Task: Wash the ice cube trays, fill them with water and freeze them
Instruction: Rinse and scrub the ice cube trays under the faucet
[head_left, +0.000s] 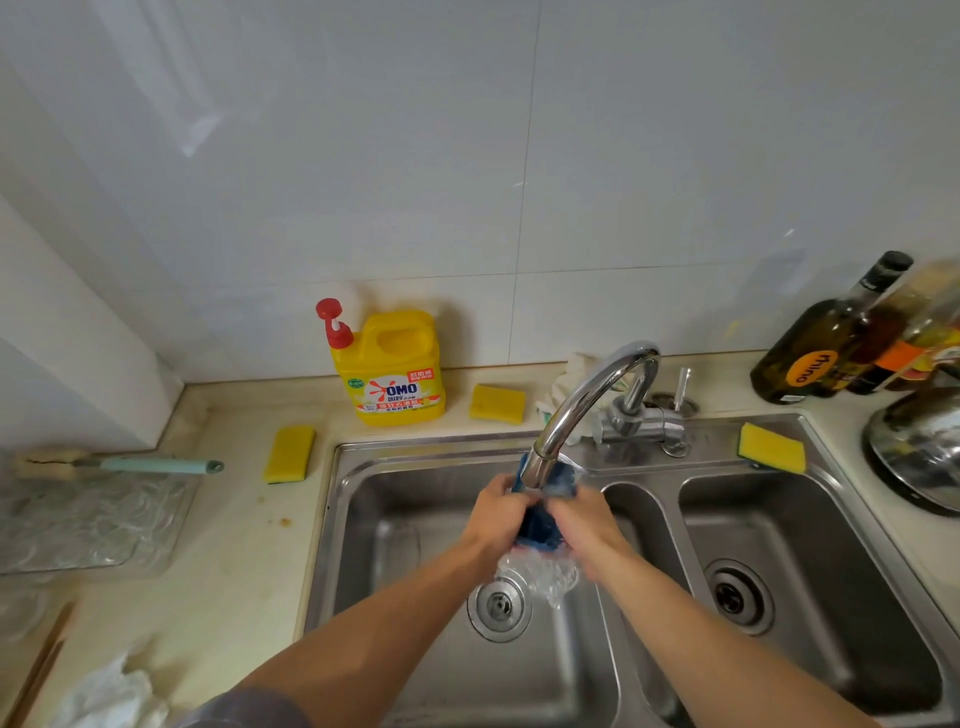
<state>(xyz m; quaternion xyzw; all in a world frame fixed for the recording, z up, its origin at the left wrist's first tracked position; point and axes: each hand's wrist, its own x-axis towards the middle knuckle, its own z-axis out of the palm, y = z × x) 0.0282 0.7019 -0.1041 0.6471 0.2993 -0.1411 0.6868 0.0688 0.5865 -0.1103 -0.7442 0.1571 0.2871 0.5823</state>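
Note:
A blue ice cube tray is held upright under the chrome faucet over the left basin of the steel sink. My left hand grips its left side and my right hand grips its right side, fingers curled round it. Water runs over the tray and splashes below it near the drain. Most of the tray is hidden by my hands and the spout.
A yellow dish-soap jug stands behind the sink. Yellow sponges lie on the counter, behind the sink and on the sink rim. A bottle brush and clear tray sit left; bottles and a steel bowl right.

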